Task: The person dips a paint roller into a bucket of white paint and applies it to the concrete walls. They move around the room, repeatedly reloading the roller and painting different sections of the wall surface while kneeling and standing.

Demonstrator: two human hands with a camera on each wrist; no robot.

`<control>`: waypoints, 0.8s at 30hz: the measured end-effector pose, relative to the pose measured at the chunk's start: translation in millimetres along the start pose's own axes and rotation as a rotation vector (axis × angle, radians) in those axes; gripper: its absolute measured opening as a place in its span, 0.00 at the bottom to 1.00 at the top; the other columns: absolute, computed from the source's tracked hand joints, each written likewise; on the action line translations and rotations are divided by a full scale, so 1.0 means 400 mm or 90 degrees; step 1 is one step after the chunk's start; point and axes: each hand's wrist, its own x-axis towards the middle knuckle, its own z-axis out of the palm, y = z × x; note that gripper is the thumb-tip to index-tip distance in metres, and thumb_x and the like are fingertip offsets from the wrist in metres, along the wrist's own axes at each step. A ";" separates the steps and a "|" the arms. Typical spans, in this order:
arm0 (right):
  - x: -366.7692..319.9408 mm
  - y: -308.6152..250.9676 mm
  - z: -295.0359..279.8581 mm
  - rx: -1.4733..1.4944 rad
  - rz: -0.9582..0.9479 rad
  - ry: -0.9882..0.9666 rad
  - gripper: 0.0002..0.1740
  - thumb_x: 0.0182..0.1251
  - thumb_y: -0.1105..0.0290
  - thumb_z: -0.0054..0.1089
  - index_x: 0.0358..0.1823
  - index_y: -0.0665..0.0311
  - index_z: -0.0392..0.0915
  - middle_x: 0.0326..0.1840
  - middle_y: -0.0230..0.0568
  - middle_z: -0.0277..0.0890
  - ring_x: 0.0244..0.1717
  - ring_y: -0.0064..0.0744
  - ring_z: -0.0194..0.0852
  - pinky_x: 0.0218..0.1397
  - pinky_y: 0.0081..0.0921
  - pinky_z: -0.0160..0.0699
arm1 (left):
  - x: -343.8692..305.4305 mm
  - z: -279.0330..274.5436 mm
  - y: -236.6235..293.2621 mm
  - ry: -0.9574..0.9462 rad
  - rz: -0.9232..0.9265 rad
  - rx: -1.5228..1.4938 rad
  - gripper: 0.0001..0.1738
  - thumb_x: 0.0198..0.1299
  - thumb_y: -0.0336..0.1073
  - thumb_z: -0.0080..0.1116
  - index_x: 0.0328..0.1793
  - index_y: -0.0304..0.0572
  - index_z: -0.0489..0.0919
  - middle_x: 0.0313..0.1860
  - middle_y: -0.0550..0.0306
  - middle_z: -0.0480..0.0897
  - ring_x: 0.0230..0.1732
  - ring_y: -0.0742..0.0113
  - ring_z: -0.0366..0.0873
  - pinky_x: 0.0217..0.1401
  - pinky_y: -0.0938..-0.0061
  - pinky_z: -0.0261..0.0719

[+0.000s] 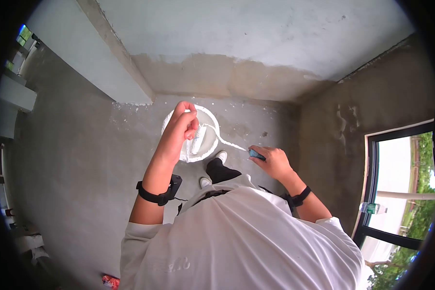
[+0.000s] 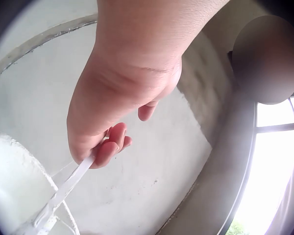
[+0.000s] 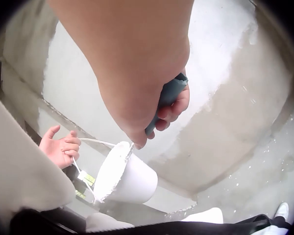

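Fingers curled, my left hand (image 1: 179,129) grips the bail handle (image 2: 73,180) of a white bucket (image 3: 138,180). In the head view the bucket lies below that hand, with white paint smeared round its rim. My right hand (image 1: 275,163) holds the blue-green handle (image 3: 167,100) of a paint roller, its fingers wrapped round it. From this grip a white-coated rod (image 1: 233,144) runs left across the bucket's rim. The white roller head (image 1: 198,140) shows inside the bucket, partly behind my left hand.
Ahead stands a wall (image 1: 256,29), pale above and bare grey-brown along the bottom. A window (image 1: 396,193) with a plastic bottle (image 1: 373,208) is at right. White specks dot the floor (image 1: 82,169); a red packet (image 1: 110,281) lies behind.
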 end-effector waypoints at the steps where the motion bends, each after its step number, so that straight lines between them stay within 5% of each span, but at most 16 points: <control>1: -0.016 -0.017 0.011 0.007 0.004 -0.004 0.18 0.67 0.55 0.64 0.55 0.51 0.83 0.41 0.42 0.86 0.39 0.48 0.84 0.42 0.39 0.84 | -0.026 -0.009 0.002 0.002 0.004 -0.019 0.11 0.69 0.45 0.46 0.48 0.50 0.66 0.29 0.65 0.67 0.25 0.80 0.54 0.34 0.81 0.56; 12: -0.135 -0.114 0.029 -0.078 0.015 -0.015 0.18 0.67 0.56 0.64 0.56 0.49 0.83 0.40 0.41 0.86 0.40 0.48 0.84 0.43 0.39 0.84 | -0.157 -0.008 -0.048 -0.002 0.021 -0.043 0.14 0.67 0.45 0.50 0.47 0.45 0.67 0.28 0.65 0.68 0.25 0.79 0.55 0.34 0.78 0.59; 24: -0.220 0.131 -0.026 0.095 0.112 0.090 0.18 0.66 0.59 0.66 0.54 0.57 0.83 0.40 0.47 0.85 0.39 0.50 0.83 0.44 0.39 0.82 | 0.006 0.167 -0.091 -0.055 -0.053 -0.079 0.12 0.69 0.48 0.50 0.46 0.50 0.66 0.31 0.63 0.70 0.25 0.80 0.57 0.35 0.79 0.59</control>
